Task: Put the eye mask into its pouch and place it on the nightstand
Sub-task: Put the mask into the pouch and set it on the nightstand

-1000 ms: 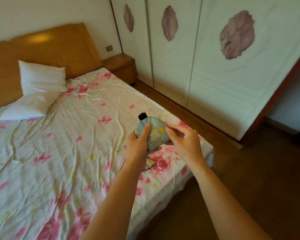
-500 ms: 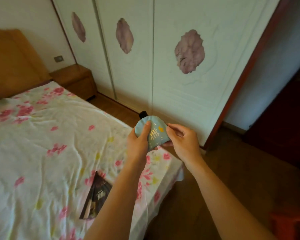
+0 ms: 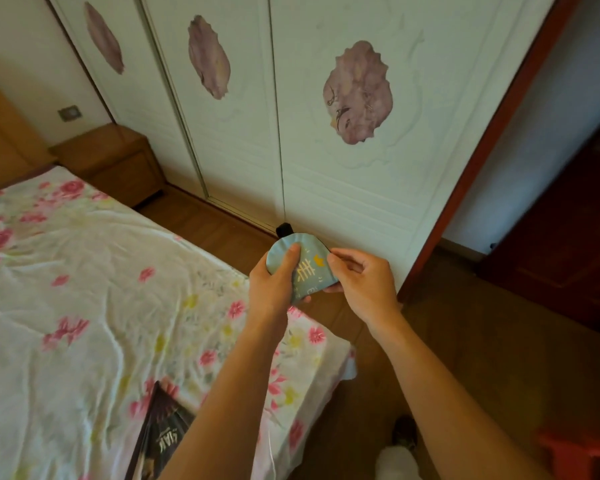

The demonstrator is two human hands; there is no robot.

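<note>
**Folded eye mask held in both hands, pouch not yet in use**

The eye mask (image 3: 303, 268) is held in the air above the corner of the bed (image 3: 84, 289), folded into a rounded blue pad with a yellow print facing up and a black strap end (image 3: 283, 229) poking out at its far edge. It looks soft, light and limp: padded fabric that will spring open if let go, so the hold belongs across the fold, pinching both layers together, not on the strap. Nothing about it seems fragile or slippery.

The left hand (image 3: 274, 289) is closed around the mask's left side, thumb pressed flat on top and fingers curled beneath. The right hand (image 3: 364, 282) pinches the right edge between thumb and fingertips, the other fingers loosely curled.

A dark flat packet with pale lettering (image 3: 163, 441) lies on the flowered sheet near the bed's lower edge; it may be the pouch, though that cannot be told for sure. The nightstand (image 3: 111, 161) stands well apart, beyond the bed's far end and just beside the white wardrobe doors (image 3: 326, 133), on the wooden floor (image 3: 465, 341).
</note>
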